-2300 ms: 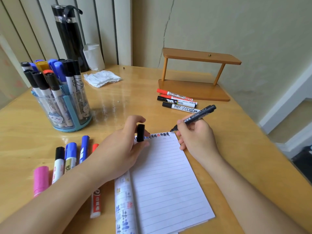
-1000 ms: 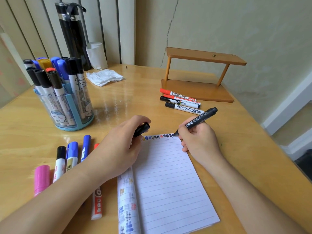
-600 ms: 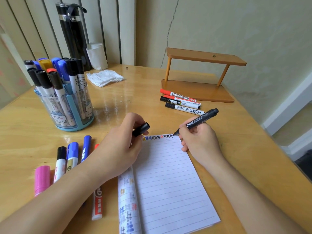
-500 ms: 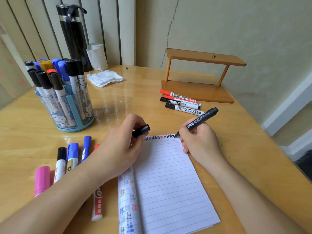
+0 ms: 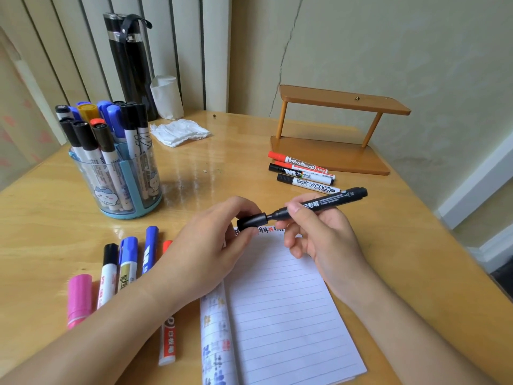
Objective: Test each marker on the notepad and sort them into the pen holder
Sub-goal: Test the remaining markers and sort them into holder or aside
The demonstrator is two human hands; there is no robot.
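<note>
Black marker [image 5: 324, 202], held roughly level just above the top edge of the notepad [image 5: 283, 309], tip pointing left; its body is pinched between thumb and curled fingers of the right hand [image 5: 319, 234], a grip near the tip end that gives control for aiming. The cap [image 5: 251, 221] is pinched by the thumb and fingertips of the left hand [image 5: 205, 245], open mouth facing the tip and touching it; the tapered neck of the marker is exposed, so the cap is judged not yet pushed home. A row of small test marks [image 5: 266, 230] runs along the top line of the page, partly hidden by the hands; the step in hand is therefore judged to be recapping after a test. The notepad lies open and flat on the table [image 5: 416, 273], directly before the person, where both hands reach it. The pen holder [image 5: 119, 187], clear with blue dividers, stands at far left, already carrying many capped markers upright; the likely destination. Loose markers [image 5: 127, 262] lie side by side near the left forearm, probably awaiting testing; three more [image 5: 302, 173] lie beside the wooden stand [image 5: 333, 134], well apart, their status uncertain.
</note>
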